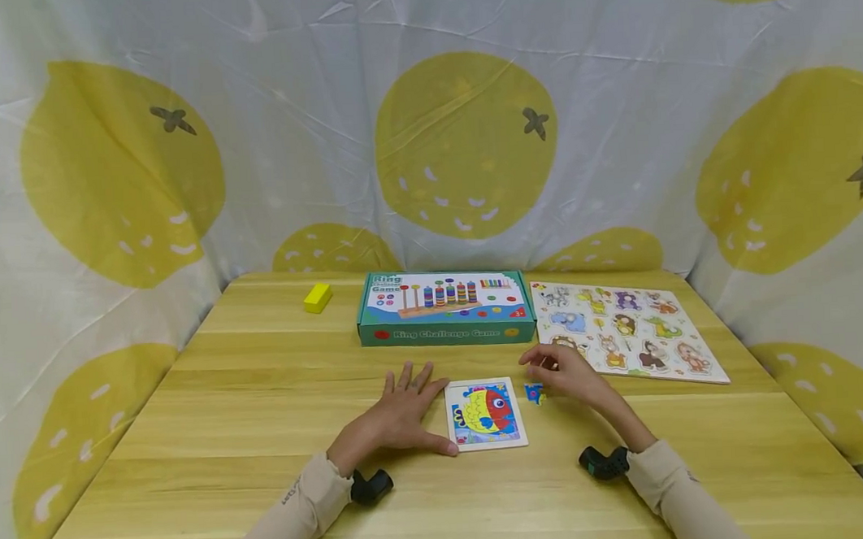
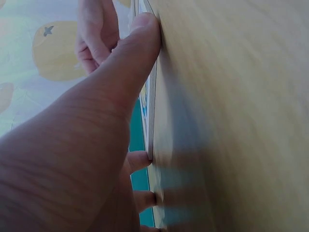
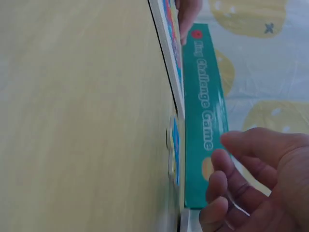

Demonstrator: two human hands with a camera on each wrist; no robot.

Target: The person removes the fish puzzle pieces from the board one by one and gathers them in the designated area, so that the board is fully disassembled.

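A small square fish puzzle (image 1: pixel 492 413) in a pale wooden frame lies flat on the table. My left hand (image 1: pixel 398 416) has its fingers spread at the puzzle's left side; in the left wrist view the thumb (image 2: pixel 145 36) touches the frame's edge. Just right of the frame lies a loose blue puzzle piece (image 1: pixel 534 393) with a bit of yellow, flat on the wood. Above and beside that piece my right hand (image 1: pixel 565 374) hovers with loosely bent fingers. The right wrist view shows nothing between its thumb and fingers (image 3: pixel 236 181), and the piece (image 3: pixel 175 150) apart from them.
Behind the puzzle stands a green Ring Challenge Game box (image 1: pixel 444 308). An animal puzzle board (image 1: pixel 670 350) lies at the back right, close to the right hand. At the back left sits a yellow block (image 1: pixel 318 298). A lemon-patterned curtain (image 1: pixel 308 146) encloses the wooden table (image 1: pixel 213 427).
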